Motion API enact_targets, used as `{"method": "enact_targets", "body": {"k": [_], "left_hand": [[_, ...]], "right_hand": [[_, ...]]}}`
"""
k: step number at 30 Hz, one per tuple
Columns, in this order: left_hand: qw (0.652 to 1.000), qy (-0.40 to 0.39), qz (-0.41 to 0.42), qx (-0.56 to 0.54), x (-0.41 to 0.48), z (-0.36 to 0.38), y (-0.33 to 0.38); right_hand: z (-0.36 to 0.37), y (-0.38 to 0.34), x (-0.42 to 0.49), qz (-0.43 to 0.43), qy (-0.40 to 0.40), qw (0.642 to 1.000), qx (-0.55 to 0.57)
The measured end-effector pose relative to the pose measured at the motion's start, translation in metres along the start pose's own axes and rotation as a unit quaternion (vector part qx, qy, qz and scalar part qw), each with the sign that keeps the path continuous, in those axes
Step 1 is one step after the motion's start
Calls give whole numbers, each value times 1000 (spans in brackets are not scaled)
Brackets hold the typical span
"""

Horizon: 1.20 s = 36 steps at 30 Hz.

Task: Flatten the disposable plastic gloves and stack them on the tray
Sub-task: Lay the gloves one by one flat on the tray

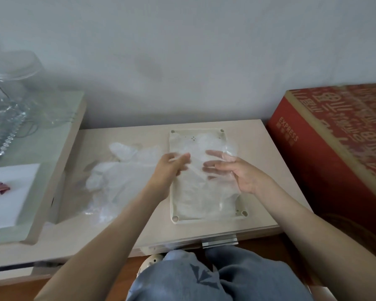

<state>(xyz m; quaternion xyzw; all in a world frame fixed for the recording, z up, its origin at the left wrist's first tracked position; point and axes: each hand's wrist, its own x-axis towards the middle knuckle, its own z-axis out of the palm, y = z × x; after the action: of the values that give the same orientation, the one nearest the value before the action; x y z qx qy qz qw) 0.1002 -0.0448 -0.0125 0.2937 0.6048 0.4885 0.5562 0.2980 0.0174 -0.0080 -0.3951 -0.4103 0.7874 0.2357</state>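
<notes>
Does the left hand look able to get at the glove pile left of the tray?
Probably yes: the glove pile lies on the table just beside the left hand, with nothing between them, though it seems to pinch a glove.

Glove (pixel 204 192) over the tray (pixel 195 133): thin clear plastic film, creased, faint sheen; loose gloves (pixel 117 177) beside it: same film, cloudier where crumpled; tray: cream plastic, matt, smooth. Table (pixel 258 153): pale wood-look board, smooth, low gloss; box (pixel 313 159): red printed cardboard, matt; jar (pixel 13 83): clear, glossy, glass or plastic not determinable. Trousers (pixel 226 276): blue denim cloth, matt; binder clip (pixel 1 187): pink, metallic look.
</notes>
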Motion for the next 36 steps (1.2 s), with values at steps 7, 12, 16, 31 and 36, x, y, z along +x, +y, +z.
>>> {"method": "enact_targets", "body": {"k": [7, 12, 16, 31, 36], "left_hand": [[992, 13, 32, 124, 18, 9, -4], [995, -27, 11, 94, 26, 6, 2], [997, -48, 11, 63, 38, 3, 12], [799, 249, 405, 368, 47, 17, -9], [680, 24, 442, 585, 31, 30, -53]], "right_hand": [[-12, -7, 19, -22, 10, 999, -32], [-23, -13, 37, -25, 8, 998, -58], [-22, -15, 47, -24, 21, 992, -122], [-16, 1, 60, -28, 145, 966, -213], [-13, 8, 61, -16, 161, 958, -236]]}}
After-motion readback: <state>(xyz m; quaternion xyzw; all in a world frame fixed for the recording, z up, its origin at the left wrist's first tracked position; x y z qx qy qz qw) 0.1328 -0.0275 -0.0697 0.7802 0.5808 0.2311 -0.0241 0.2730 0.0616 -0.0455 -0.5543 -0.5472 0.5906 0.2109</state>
